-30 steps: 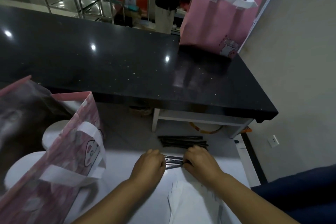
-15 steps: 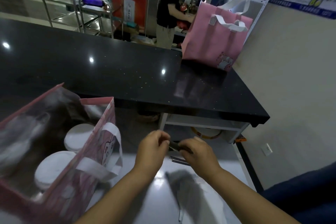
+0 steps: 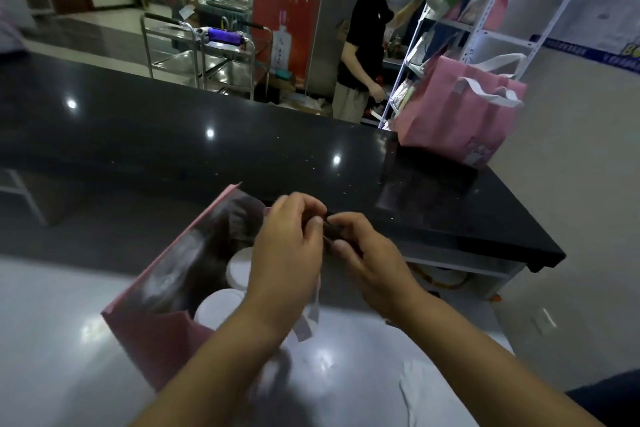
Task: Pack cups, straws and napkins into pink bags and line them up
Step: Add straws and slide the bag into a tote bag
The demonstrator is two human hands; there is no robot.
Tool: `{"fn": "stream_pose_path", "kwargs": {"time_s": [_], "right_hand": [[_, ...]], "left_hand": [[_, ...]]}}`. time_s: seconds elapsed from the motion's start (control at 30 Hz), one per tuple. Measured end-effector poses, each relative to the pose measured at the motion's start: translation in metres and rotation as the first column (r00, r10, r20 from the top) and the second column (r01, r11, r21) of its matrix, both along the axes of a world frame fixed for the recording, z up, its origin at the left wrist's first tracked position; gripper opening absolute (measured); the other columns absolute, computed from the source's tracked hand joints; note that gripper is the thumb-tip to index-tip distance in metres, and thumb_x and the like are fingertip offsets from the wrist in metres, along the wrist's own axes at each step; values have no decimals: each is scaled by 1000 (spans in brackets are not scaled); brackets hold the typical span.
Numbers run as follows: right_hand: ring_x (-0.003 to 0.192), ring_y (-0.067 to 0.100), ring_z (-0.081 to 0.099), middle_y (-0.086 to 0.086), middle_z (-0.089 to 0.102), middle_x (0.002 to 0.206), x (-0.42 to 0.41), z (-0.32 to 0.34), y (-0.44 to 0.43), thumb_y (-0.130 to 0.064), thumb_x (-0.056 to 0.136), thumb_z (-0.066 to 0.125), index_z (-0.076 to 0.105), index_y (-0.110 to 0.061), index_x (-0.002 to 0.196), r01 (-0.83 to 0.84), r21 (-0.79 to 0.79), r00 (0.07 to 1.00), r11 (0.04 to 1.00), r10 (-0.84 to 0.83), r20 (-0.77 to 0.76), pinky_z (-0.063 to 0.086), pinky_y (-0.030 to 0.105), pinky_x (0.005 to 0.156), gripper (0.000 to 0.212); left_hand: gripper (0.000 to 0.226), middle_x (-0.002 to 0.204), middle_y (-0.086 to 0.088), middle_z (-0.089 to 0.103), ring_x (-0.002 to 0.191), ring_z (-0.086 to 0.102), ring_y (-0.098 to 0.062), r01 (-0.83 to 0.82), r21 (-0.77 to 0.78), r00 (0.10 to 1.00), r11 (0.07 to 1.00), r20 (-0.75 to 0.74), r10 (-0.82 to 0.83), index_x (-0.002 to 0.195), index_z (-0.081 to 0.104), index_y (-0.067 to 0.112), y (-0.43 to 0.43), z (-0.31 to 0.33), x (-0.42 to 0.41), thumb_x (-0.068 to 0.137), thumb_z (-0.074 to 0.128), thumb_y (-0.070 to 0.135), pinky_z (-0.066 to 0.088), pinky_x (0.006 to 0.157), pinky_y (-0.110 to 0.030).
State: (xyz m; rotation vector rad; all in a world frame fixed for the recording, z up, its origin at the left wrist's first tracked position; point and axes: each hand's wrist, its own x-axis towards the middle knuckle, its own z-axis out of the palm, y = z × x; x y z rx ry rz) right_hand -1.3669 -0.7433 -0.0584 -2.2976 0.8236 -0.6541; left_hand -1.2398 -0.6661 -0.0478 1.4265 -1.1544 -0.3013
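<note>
A long black table (image 3: 173,149) runs across the middle of the scene, with a lower white table (image 3: 52,340) nearer, at the left. On the white table an open pink bag (image 3: 149,340) stands, and two white-lidded cups (image 3: 218,308) sit inside it, one behind the other. A second pink bag (image 3: 453,121) with white handles stands upright at the far right end of the black table, in front of a white shelf rack (image 3: 485,28).

Above the right edge of the near bag, the left hand (image 3: 287,253) and right hand (image 3: 370,263) meet. The fingers of both are curled and pinch a small dark bundle of straws (image 3: 329,230) between them. At the near right lies a pale, blurred sheet that looks like napkins (image 3: 429,392).
</note>
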Motion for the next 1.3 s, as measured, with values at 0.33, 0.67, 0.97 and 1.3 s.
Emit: {"fn": "stream_pose_path", "kwargs": {"time_s": [0.33,0.67,0.97,1.3], "right_hand": [[63,16,62,16,67,97,95,28,32,4,78,53,45,-32,115,-57,684,998,727,54,26,50,27,56,51],[78,18,69,11,70,88,170,9,35,-8,91,51,62,-10,99,267,320,817,909,-38,-575,57,30,73,15],[104,36,59,21,61,114,194,-24,52,-14,94,48,58,1,115,168,119,577,979,1,-817,49,42,87,28],[100,21,58,3,61,118,163,19,46,-14,93,46,62,-17,119,210,-4,767,978,-168,-619,50,37,88,30]], "left_hand": [[19,114,13,45,99,49,-4,-160,267,906,950,421,34,97,54,37,60,22,135,81,64,36,46,78,-26],[32,142,8,32,137,8,-14,-147,436,777,888,607,-170,118,57,37,71,-11,161,88,53,26,32,101,-32],[47,143,9,29,135,4,-10,-69,439,828,896,526,-194,129,45,38,76,-19,176,85,56,25,30,105,-30],[40,131,14,44,127,20,-8,-60,350,819,935,552,-154,123,51,38,70,-12,159,84,59,34,35,96,-28]]}}
